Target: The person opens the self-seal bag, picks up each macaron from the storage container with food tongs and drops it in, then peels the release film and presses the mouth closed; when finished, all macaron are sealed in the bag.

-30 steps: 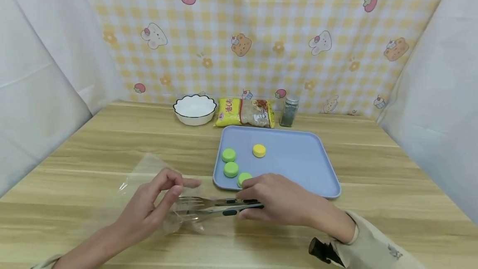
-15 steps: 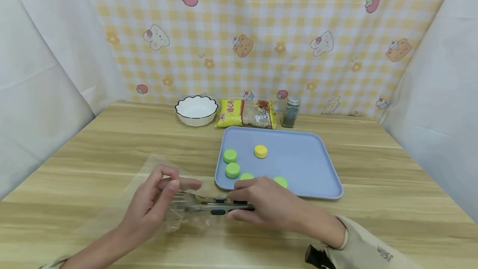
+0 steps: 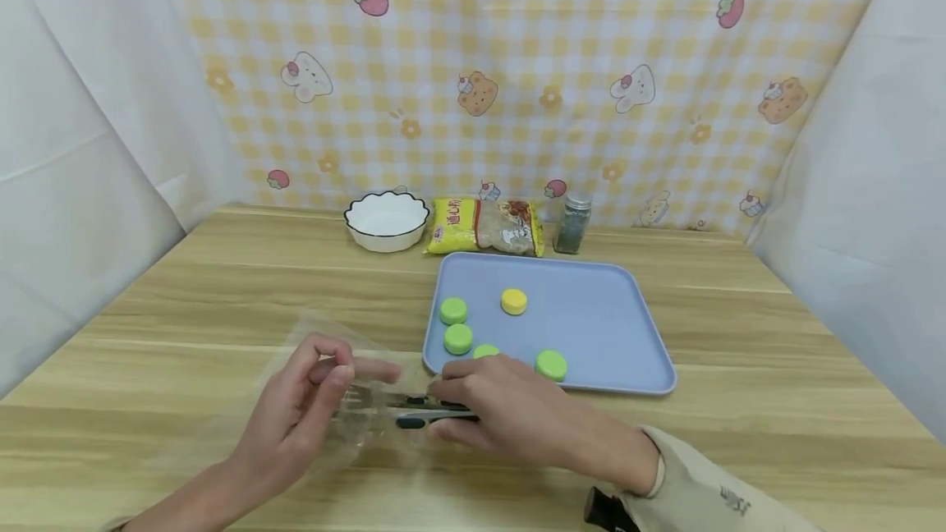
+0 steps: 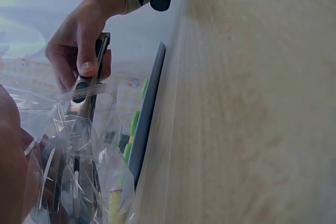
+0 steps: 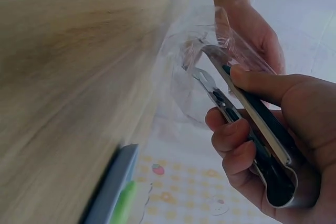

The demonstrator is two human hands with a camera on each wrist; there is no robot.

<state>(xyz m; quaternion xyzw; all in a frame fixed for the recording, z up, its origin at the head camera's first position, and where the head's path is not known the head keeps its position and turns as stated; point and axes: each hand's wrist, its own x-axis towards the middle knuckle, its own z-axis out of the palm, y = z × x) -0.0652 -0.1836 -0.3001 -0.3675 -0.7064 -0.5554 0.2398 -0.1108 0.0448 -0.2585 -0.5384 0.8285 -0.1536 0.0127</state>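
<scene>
My right hand (image 3: 510, 409) grips a pair of metal tongs (image 5: 262, 124) with black grip pads by the handle end. The head of the tongs, with its fork-like tines, is inside a clear plastic bag (image 3: 362, 437). At the bag's mouth, my left hand (image 3: 291, 405) holds the film with curled fingers and thumb, its index finger pointing right. In the left wrist view the crinkled bag (image 4: 63, 119) surrounds the tongs' arms. The exact spot of the left hand's pinch is hard to see through the film.
Behind the right hand lies a blue tray (image 3: 591, 310) with several green discs (image 3: 458, 339) and a yellow one (image 3: 513, 301). Along the back stand a white scalloped bowl (image 3: 387, 224), a yellow food packet (image 3: 454, 228) and a glass spice jar (image 3: 572, 224).
My right hand has moved left, pushing the tongs farther into the bag, their arms now closer together. A green disc on the tray has come into view. The left hand has barely moved.
</scene>
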